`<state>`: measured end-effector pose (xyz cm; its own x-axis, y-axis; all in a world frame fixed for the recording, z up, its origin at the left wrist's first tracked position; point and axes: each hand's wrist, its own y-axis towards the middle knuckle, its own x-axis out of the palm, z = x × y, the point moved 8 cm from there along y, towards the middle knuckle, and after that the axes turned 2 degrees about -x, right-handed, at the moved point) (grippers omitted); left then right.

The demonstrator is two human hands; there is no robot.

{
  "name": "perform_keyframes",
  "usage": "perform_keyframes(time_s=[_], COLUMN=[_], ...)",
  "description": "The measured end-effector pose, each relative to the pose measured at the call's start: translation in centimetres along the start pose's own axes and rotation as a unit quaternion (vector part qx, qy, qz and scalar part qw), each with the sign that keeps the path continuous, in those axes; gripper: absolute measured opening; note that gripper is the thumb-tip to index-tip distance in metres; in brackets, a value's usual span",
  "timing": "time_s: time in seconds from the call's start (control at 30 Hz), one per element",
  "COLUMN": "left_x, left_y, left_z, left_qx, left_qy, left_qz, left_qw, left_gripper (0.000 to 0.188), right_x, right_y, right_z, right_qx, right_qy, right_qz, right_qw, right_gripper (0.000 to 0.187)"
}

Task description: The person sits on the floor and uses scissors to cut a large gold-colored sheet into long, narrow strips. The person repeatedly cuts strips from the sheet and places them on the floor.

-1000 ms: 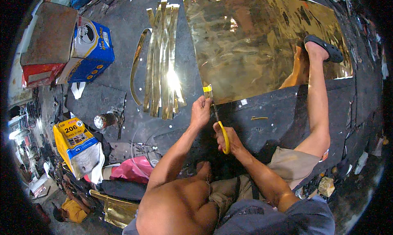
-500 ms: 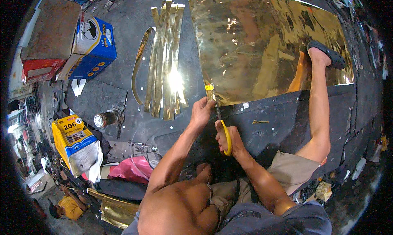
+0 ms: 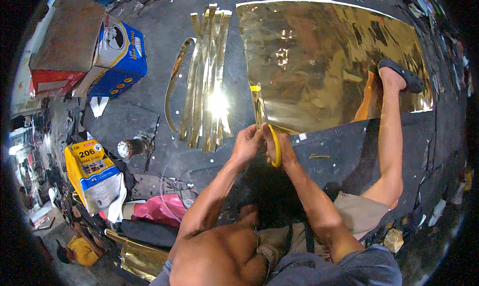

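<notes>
Box [image 3: 119,59] made of blue and white card stands far left on the dark grey floor [image 3: 137,109]. Going right, I see long, thin, shiny gold strips [image 3: 203,81] lying side by side. Next comes the left hand [image 3: 247,144]. Its fingers pinch the bottom of a narrow gold strip [image 3: 259,107] at the near left corner of the big, shiny gold sheet [image 3: 329,61]. Just beside it, the right hand [image 3: 287,149] is closed around yellow-handled scissors [image 3: 276,145]. A moment ago it was lower; now it has come up close to the left one. To me, that means the cut has likely gone deeper. I can't see the blades well. Far right, a dark rubber clog [image 3: 411,79] rests on the sheet.
</notes>
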<state>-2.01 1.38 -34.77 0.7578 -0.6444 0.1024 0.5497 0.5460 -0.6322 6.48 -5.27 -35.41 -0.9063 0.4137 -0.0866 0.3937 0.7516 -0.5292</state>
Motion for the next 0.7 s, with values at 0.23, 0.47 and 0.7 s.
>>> perform_keyframes(time_s=[0.23,0.47,0.7], left_x=[0.0,0.2,0.5], left_y=[-0.6,-3.2,-5.0], left_z=[1.2,5.3,7.1], left_qx=[0.060,0.069,0.053], left_qy=[0.018,0.032,0.037], left_qz=[-0.012,-0.032,-0.046], left_qw=[0.998,0.997,0.997], left_gripper=[0.027,0.023,0.022], right_x=[-1.1,-1.6,-3.1], right_y=[7.0,12.9,24.2], right_z=[-3.4,-8.8,-11.1], right_qx=[-0.081,-0.006,0.004], right_qy=[-0.175,-0.129,-0.164], right_qz=[0.045,0.023,0.051], right_qw=[0.980,0.991,0.985], right_gripper=[0.068,0.083,0.106])
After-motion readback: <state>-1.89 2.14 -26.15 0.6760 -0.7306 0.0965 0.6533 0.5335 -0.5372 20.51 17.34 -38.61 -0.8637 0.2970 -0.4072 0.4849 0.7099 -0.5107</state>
